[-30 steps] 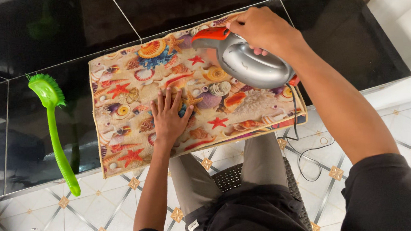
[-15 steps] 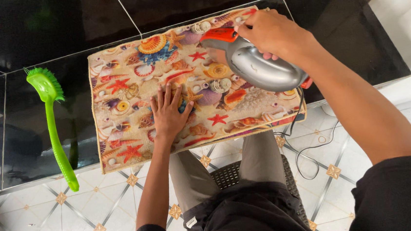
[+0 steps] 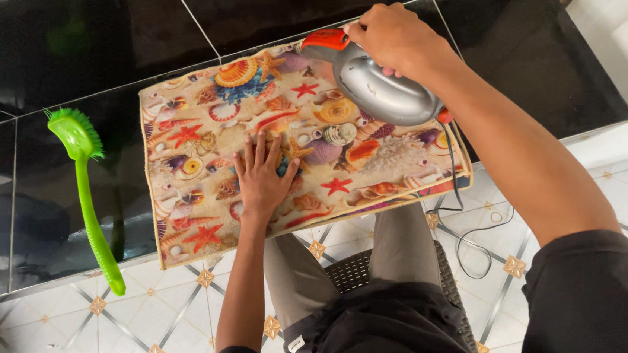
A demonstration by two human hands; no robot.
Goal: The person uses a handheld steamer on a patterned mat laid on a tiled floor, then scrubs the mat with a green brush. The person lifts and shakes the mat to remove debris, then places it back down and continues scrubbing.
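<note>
A rectangular mat printed with seashells and starfish lies on a black tiled counter. My left hand rests flat on the mat's middle, fingers spread. My right hand grips the handle of a silver handheld vacuum with an orange nozzle end, held over the mat's far right part. Its black cord hangs off the counter edge to the floor.
A green long-handled brush lies on the counter left of the mat, its handle past the front edge. Below are patterned white floor tiles and the dark woven chair I sit on.
The vacuum shifted right and toward me, then back to the mat's far edge. My left hand stayed pressed on the mat.
</note>
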